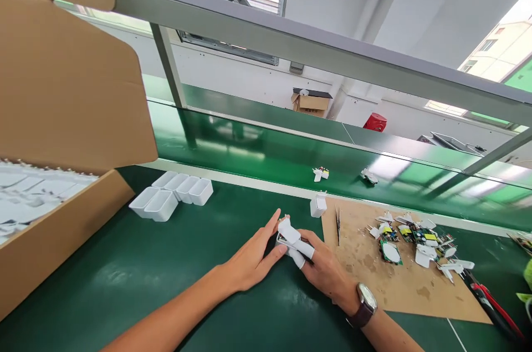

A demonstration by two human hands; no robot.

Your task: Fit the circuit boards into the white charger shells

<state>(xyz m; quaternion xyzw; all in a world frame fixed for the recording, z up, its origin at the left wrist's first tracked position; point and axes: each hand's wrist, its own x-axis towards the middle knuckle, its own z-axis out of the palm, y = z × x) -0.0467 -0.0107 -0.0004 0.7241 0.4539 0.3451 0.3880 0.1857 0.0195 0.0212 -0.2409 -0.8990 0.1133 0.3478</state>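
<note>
Just right of the middle of the workbench, a small white plastic charger housing (283,240) is between my hands, with a white cap piece (290,231) lying tilted over its open top. My left hand (254,259) grips the housing from the left, thumb on the near side and fingers stretched along the far side. White finger covers are on the thumb and forefinger of my right hand (326,269), which pinch the parts from the right. A watch (366,302) is on the right wrist. The fingers hide part of the housing.
Left stands an open cardboard box (70,224) of white parts, beside several white housings (162,205). Right, a brown board (357,280) bears tweezers (338,225), several circuit boards (390,252) and red-handled pliers (494,307). A white charger (318,205) stands by the conveyor belt (257,161).
</note>
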